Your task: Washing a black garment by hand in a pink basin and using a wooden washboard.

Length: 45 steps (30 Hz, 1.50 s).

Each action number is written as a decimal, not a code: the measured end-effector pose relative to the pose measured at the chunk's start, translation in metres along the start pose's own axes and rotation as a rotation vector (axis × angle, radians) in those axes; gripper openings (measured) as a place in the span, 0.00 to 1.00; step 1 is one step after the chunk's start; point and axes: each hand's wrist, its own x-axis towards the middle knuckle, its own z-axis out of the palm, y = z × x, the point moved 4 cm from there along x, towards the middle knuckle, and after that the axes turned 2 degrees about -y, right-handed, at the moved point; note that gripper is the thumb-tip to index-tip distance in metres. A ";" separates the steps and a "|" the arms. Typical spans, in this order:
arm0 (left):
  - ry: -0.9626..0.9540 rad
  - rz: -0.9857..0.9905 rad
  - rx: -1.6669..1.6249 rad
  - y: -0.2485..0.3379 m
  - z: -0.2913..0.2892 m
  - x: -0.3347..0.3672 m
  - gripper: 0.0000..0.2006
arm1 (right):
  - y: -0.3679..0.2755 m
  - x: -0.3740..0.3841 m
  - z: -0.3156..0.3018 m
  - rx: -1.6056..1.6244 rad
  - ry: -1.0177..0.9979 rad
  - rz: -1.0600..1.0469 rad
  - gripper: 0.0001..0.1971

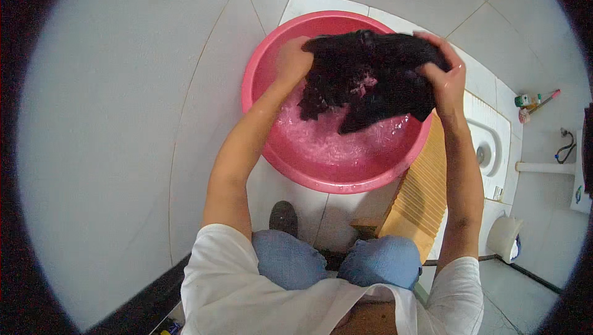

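A wet black piece of cloth, probably a garment though its kind is not plain, is stretched between my hands over a round pink basin. Sudsy water fills the basin's lower part, and a corner of the cloth hangs down toward it. My left hand is closed on the cloth's left end, inside the basin's rim. At the other end, my right hand grips the bunched fabric with thumb and fingers, above the basin's right edge.
A yellow ridged washboard leans at the basin's right. Beyond it lies a white squat toilet. A white bin stands by the right wall, near a white pipe. Bottles and a pink-handled brush sit in the far right corner.
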 end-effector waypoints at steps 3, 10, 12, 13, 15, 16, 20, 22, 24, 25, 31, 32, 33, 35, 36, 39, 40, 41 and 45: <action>0.176 0.137 -0.066 -0.008 -0.001 -0.009 0.14 | 0.041 -0.023 0.005 -0.184 -0.120 0.108 0.24; 0.132 0.142 0.308 -0.093 0.019 -0.034 0.14 | 0.207 -0.099 0.053 -0.776 -0.577 0.146 0.34; -0.297 0.097 0.625 -0.103 0.037 -0.055 0.14 | 0.224 -0.109 0.063 -0.867 -0.746 0.361 0.38; -0.309 0.048 0.648 -0.100 0.041 -0.071 0.14 | 0.223 -0.109 0.065 -0.853 -0.731 0.378 0.38; -0.325 0.082 0.689 -0.069 0.048 -0.094 0.16 | 0.219 -0.107 0.066 -1.170 -0.685 0.230 0.41; -0.331 0.168 0.705 -0.056 0.056 -0.099 0.18 | 0.235 -0.112 0.071 -1.209 -0.679 0.277 0.44; -0.684 -0.358 0.115 -0.163 0.144 -0.141 0.26 | 0.232 -0.154 0.117 -1.202 -1.035 -0.013 0.47; -0.577 -0.286 0.088 -0.157 0.149 -0.133 0.27 | 0.258 -0.142 0.096 -1.184 -1.062 0.035 0.49; -0.721 -0.746 0.018 -0.131 0.130 -0.115 0.27 | 0.281 -0.122 0.088 -1.287 -1.080 0.215 0.52; -0.721 -0.746 0.019 -0.143 0.136 -0.113 0.27 | 0.280 -0.123 0.097 -1.287 -1.080 0.215 0.52; -0.351 -0.733 -0.455 -0.167 0.131 -0.119 0.23 | 0.257 -0.130 0.085 -1.208 -1.034 -0.059 0.42; -0.452 -0.793 -0.498 -0.162 0.133 -0.124 0.23 | 0.279 -0.122 0.064 -1.105 -0.859 -0.025 0.33; -0.458 -0.789 -0.498 -0.159 0.136 -0.123 0.23 | 0.306 -0.119 0.051 -1.037 -0.624 0.002 0.30; -0.464 -0.933 -0.822 -0.160 0.148 -0.136 0.28 | 0.287 -0.099 0.058 -0.893 -0.307 0.361 0.31; -0.391 -1.087 -0.903 -0.157 0.157 -0.136 0.33 | 0.276 -0.093 0.066 -0.699 -0.260 0.388 0.28; -0.511 -0.953 -1.282 -0.082 0.140 -0.119 0.33 | 0.179 -0.074 0.088 -0.387 -0.328 0.263 0.25; -0.525 -0.743 -1.501 -0.079 0.144 -0.113 0.32 | 0.148 -0.076 0.098 -0.289 -0.302 0.004 0.26; -0.533 -0.689 -1.479 -0.038 0.130 -0.107 0.30 | 0.134 -0.079 0.099 -0.419 -0.320 -0.154 0.25; -0.439 -0.636 -1.555 -0.050 0.127 -0.097 0.23 | 0.066 -0.093 0.128 -0.534 -0.600 -0.165 0.28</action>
